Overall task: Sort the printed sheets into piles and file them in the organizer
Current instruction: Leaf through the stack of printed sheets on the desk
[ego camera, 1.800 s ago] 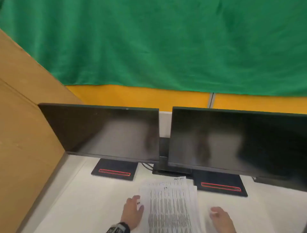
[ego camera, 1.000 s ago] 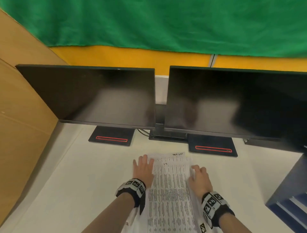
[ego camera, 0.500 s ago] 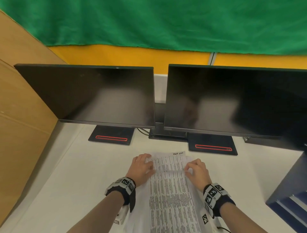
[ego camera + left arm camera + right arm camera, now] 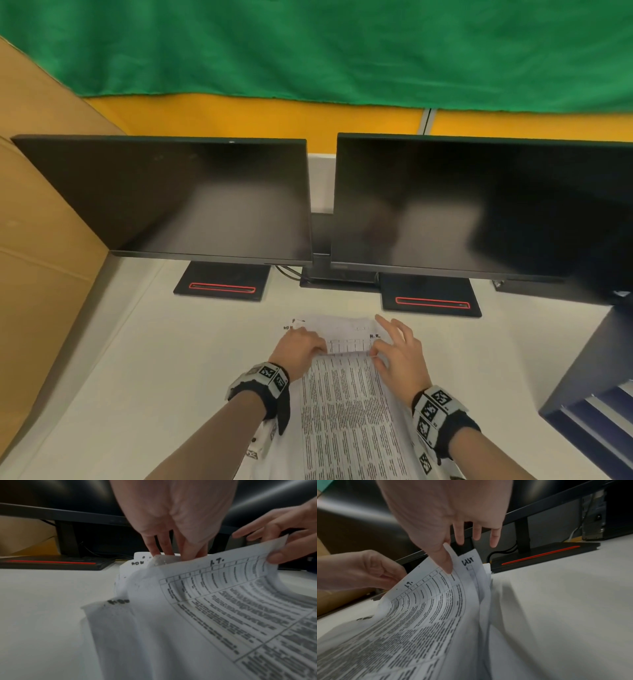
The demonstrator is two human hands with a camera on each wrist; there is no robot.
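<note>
Top sheet lifting, sorting barely begun.
Your left hand (image 4: 297, 350) & right hand (image 4: 399, 353) each pinch a far corner of the top sheet (image 4: 349, 394), peeling it toward you off the stack (image 4: 329, 325) on the bench (image 4: 154, 377), just in front of the monitors (image 4: 178, 198). No separate piles visible yet; nothing filed. Dark blue unit (image 4: 589, 394) at right is prob. the organizer. Almost all sorting & filing left.

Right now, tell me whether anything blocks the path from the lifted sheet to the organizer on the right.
Nothing visible does. Both hands, left and right, pinch the top sheet; only bare desk lies between it and the dark blue organizer at the right edge.
</note>
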